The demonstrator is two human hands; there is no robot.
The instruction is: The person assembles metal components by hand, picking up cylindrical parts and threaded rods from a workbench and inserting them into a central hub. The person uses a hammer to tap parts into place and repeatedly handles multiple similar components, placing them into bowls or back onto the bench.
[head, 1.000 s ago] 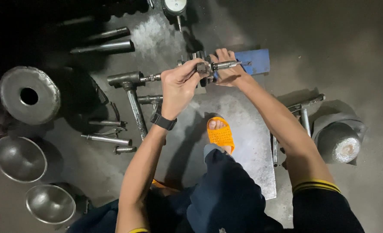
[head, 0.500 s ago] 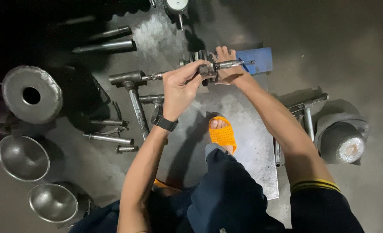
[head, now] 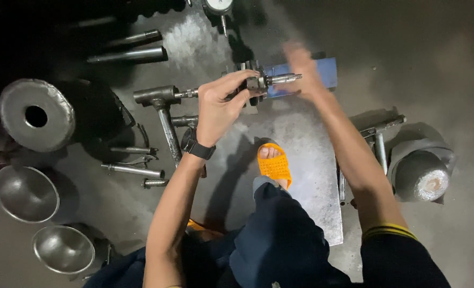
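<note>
Floor: dark grey concrete floor (head: 450,64), dimly lit, strewn with metal parts; a pale metal plate (head: 314,176) lies on it under the person.

Nearest: the person's knee in dark trousers and an orange sandal (head: 274,166) resting on the plate.

Left side: two shiny metal bowls (head: 26,193), a thick steel disc with a centre hole (head: 33,113), loose bolts and rods (head: 133,170).

Left hand (head: 219,109): fingers closed around a small threaded metal shaft assembly (head: 261,82), held level above the floor; a black watch on the wrist.

Right hand (head: 303,66): blurred with motion, fingers spread, just beyond the shaft's tip and apparently holding nothing.

Right side: a rounded metal casting (head: 421,176) and a T-shaped tool (head: 378,136).

Farther: a blue block (head: 322,72) behind the shaft, a T-handle tool (head: 159,98), two steel tubes (head: 127,53), a dial gauge (head: 218,6).

Step in hand: the assembly looks to be worked on by hand; the free hand would need to return to the shaft's end.

Change: half a second ago the right hand gripped the shaft end; it has now let go and swung away.
</note>
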